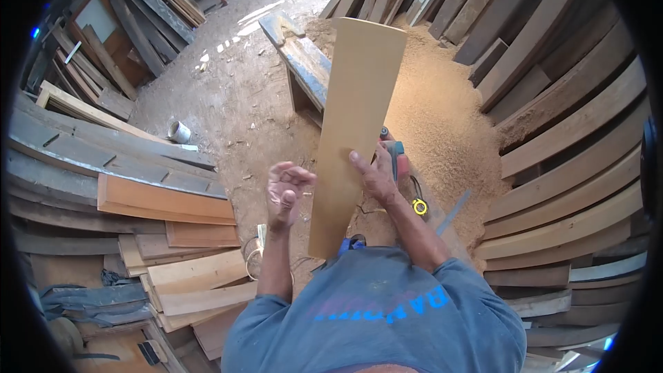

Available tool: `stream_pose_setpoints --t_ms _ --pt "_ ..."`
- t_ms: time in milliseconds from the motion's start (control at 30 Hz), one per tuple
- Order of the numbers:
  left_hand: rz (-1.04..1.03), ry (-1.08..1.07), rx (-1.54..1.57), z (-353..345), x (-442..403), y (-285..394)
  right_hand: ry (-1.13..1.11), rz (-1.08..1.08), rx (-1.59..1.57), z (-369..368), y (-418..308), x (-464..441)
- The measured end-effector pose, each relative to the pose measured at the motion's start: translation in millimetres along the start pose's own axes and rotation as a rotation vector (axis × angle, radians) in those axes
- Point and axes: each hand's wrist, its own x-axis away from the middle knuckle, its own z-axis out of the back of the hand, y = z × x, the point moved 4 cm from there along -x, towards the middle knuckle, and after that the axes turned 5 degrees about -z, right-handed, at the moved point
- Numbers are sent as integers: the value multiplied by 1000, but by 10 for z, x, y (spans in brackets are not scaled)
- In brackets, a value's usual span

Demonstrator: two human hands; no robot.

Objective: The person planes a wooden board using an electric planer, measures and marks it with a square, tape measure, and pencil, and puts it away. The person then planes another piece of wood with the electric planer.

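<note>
Your right hand (378, 178) is gripping the long, flat, tan wooden board (360, 90) by its right edge, its length pointing away from you. Your left hand (286, 190) is hovering, loosely open, near its left edge.

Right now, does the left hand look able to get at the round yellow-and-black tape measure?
Probably not directly: the left hand looks empty, but the long tan wooden board and the right hand holding it seem to block the straight way to the tape measure.
</note>
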Motion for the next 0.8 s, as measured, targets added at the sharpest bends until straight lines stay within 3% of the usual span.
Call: stream_pose_setpoints --t_ms 67,200,267,367,467,533,667,800 --pt "181 126 -628 575 530 -293 30 8 32 -15 3 30" --pt "759 -16 -837 1067 1883 -1426 54 -30 -35 57 218 41" --pt "716 68 -776 1063 2223 -1785 65 9 -30 166 325 82" --pt "906 -130 -493 852 2102 -1894 146 8 67 344 269 290" --pt "859 -266 -610 922 1985 -1982 304 -24 -185 696 588 443" --pt "889 -316 -631 996 1913 -1998 362 -2 -195 1047 714 558" --pt "982 -384 -646 990 1651 -1891 620 -21 -296 1696 1150 930" --pt "1152 -607 -717 973 1426 -2101 831 -108 -532 2256 1824 1428"
